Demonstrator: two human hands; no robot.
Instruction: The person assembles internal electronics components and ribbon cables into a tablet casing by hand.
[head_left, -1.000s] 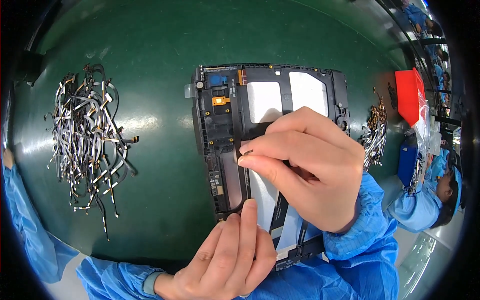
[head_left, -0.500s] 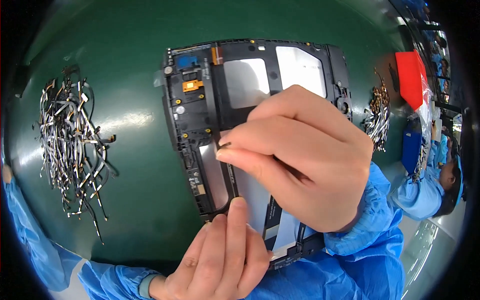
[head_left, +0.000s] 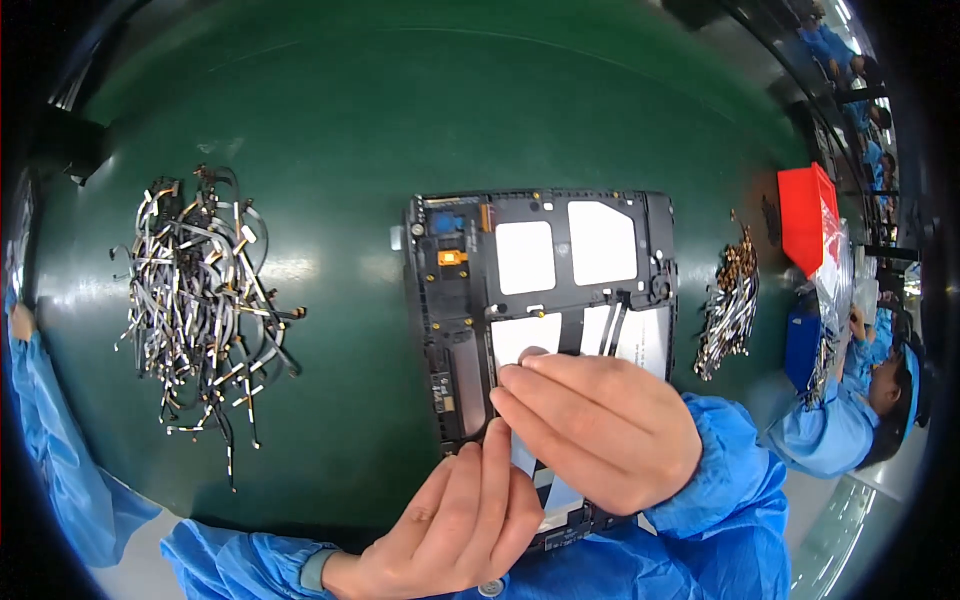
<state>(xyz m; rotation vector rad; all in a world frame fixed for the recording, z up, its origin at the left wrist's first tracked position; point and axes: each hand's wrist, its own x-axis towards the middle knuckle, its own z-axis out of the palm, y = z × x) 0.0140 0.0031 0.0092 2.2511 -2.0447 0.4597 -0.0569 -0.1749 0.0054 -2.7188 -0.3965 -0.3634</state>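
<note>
A black tablet housing (head_left: 549, 250) with pale silver panels (head_left: 525, 255) lies tilted in front of me. An orange flex piece (head_left: 452, 258) sits at its upper left. My left hand (head_left: 450, 525) is closed at the lower left edge, its index fingertip resting beside a narrow dark channel. Just above that fingertip, my right hand (head_left: 605, 430) has its fingers pressed together over the housing's left-middle part. Both hands hide what lies under their fingertips, so I cannot make out what either pinches.
A loose heap of flat flex cables (head_left: 200, 300) lies to the left on the green table (head_left: 340, 130). Another cable bundle (head_left: 730, 310) lies at the right, near a red bin (head_left: 805, 220) and a blue bin (head_left: 802, 345). A co-worker in blue (head_left: 830, 435) sits at far right.
The view has drawn back, so the housing looks smaller. My right hand has lowered toward my left, and its fingers are straighter; the dark strip end it pinched no longer shows.
</note>
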